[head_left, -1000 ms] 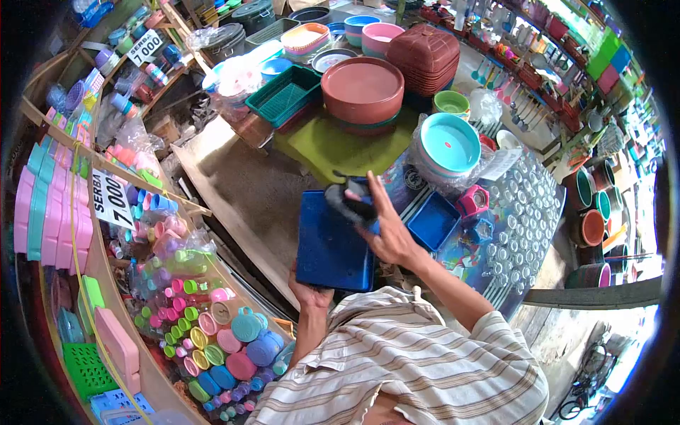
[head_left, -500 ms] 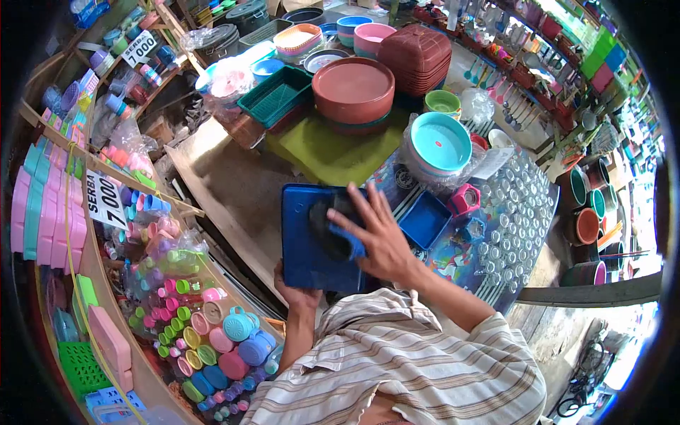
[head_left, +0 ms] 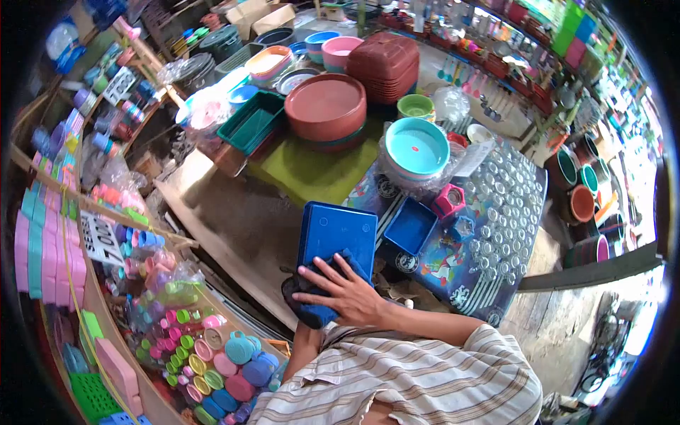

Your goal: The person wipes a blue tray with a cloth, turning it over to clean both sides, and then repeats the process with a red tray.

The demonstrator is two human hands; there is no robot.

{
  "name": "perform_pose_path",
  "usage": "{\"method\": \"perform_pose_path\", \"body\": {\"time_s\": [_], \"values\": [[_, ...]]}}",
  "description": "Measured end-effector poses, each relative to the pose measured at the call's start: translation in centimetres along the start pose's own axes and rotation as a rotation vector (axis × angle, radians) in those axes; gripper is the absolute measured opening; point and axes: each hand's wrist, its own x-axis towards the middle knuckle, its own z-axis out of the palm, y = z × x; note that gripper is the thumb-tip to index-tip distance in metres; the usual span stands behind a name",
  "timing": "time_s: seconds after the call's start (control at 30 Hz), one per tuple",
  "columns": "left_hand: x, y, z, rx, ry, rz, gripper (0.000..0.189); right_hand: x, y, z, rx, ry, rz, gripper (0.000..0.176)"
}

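A blue rectangular plastic tray (head_left: 340, 230) is held up in front of my shirt, its flat underside facing me. My left hand (head_left: 306, 334) supports it from behind at the lower edge; its fingers are hidden by the tray. Across the tray's lower part lies my right hand (head_left: 343, 292), fingers spread over a dark cloth (head_left: 297, 289) that it presses against the plastic. Part of the cloth hangs past the tray's left edge. A second blue tray (head_left: 411, 225) rests on the patterned table (head_left: 453, 280) to the right.
Turquoise basins (head_left: 418, 146) in plastic wrap, a pink hexagonal container (head_left: 449, 200) and several glass jars (head_left: 506, 212) stand on the table. Brown basins (head_left: 326, 106) and a green basket (head_left: 251, 122) are beyond. Shelves with colourful cups (head_left: 184, 354) line the left.
The right hand and cloth have moved down to the tray's lower part. The tray has tilted and shifted slightly right and down. My view has shifted a little.
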Motion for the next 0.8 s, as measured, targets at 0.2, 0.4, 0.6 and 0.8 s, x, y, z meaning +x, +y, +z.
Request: {"method": "perform_pose_path", "body": {"time_s": [0.2, 0.4, 0.6, 0.8], "values": [[0.0, 0.0, 1.2, -0.017, 0.06, -0.213, 0.064, 0.1, 5.6, -5.8, -0.058, 0.245, 0.314, 0.116], [0.5, -0.7, 1.2, 0.022, -0.026, -0.214, 0.06, -1.5, 6.2, -5.4, -0.03, 0.404, 0.321, 0.111], [1.1, -1.4, 1.0, 0.041, -0.125, -0.178, 0.065, -3.0, 1.4, -0.1, 0.098, 0.155, -0.064, 0.104], [1.4, -1.2, 1.8, 0.105, -0.095, -0.161, 0.066, -3.8, 6.0, -2.8, -0.045, 0.329, 0.141, 0.099]]}}
